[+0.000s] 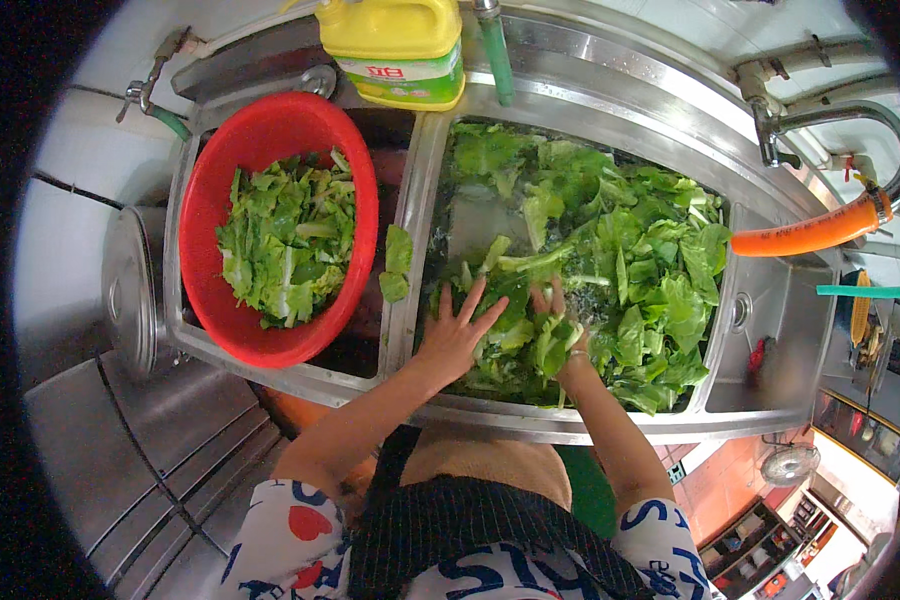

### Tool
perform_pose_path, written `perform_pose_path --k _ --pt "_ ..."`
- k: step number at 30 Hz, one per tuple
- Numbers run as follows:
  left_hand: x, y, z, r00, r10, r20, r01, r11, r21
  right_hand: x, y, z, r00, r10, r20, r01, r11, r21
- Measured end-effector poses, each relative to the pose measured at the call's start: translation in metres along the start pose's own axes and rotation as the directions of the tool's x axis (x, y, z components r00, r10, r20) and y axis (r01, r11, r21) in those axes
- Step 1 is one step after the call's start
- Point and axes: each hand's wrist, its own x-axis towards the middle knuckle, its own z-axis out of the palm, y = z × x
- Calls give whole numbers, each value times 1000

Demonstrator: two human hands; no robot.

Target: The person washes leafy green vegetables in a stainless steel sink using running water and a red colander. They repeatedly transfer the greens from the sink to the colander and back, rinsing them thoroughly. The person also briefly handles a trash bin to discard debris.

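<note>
Cut green leafy vegetables [667,300] float in water and fill most of the middle basin of a stainless steel sink [403,247]. My left hand [454,337] is at the basin's near left part, fingers spread over the leaves and gripping nothing that I can see. To its right, my right hand [549,296] reaches in among the leaves, wet and partly covered by them. Whether its fingers hold any leaf is hidden. Bubbles and splashes show around it. A red plastic basin [195,225] with more cut leaves [289,247] sits over the left compartment.
Loose leaf pieces [396,262] lie beside the red basin. A yellow detergent jug [394,52] stands on the back ledge, near a green hose [497,64]. From the right, an orange hose [810,234] on a tap points towards the leaves. A smaller compartment [784,330] has a drain.
</note>
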Motion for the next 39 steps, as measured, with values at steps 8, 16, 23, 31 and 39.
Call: perform_pose_path --k 8,16,23,31,39 --pt "84 -30 41 921 -389 -31 238 623 -745 79 40 65 958 285 28 -180 524 833" --pt "152 -75 65 582 -527 620 598 -240 -765 98 47 34 920 340 194 40 -576 817" --pt "173 -81 111 904 -158 398 271 -507 -818 100 29 -6 949 283 138 188 -862 472" --pt "146 -27 -8 983 103 151 157 -898 -412 90 24 -46 938 308 -158 331 -661 674" --pt "87 12 -91 986 -31 -162 -109 -860 -499 64 9 -101 921 237 -308 380 -714 588"
